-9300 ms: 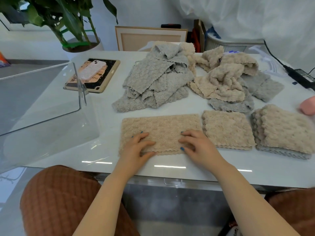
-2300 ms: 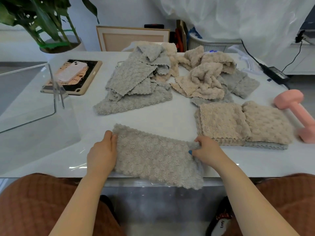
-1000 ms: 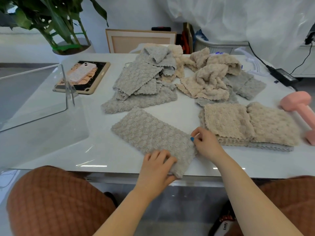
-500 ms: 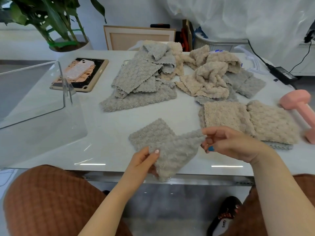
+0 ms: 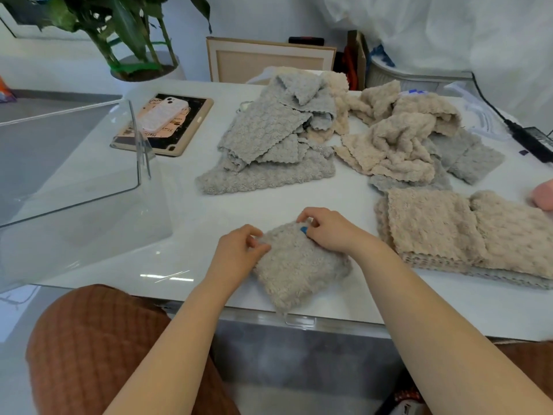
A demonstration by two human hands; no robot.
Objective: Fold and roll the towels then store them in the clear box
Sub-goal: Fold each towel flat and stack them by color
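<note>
A grey towel (image 5: pixel 294 266), folded into a small square, lies at the near edge of the white table (image 5: pixel 191 229). My left hand (image 5: pixel 238 254) pinches its far left corner. My right hand (image 5: pixel 330 232) pinches its far edge, fingers curled over the cloth. To the right lies a stack of folded beige towels (image 5: pixel 466 232) on grey ones. Further back sit a heap of unfolded grey towels (image 5: pixel 269 145) and a heap of beige towels (image 5: pixel 401 139). The clear box (image 5: pixel 74 187) stands at the left with nothing visible inside.
A phone (image 5: pixel 163 115) rests on a tablet case (image 5: pixel 179 136) behind the box. A potted plant (image 5: pixel 134 40) stands at the back left. A pink dumbbell (image 5: pixel 543 196) shows at the right edge, a black power adapter (image 5: pixel 535 142) beyond it.
Half a second ago both hands held the grey towel lifted by its corners. Now the towel is folded over into a smaller square and lies on the table under my hands.
</note>
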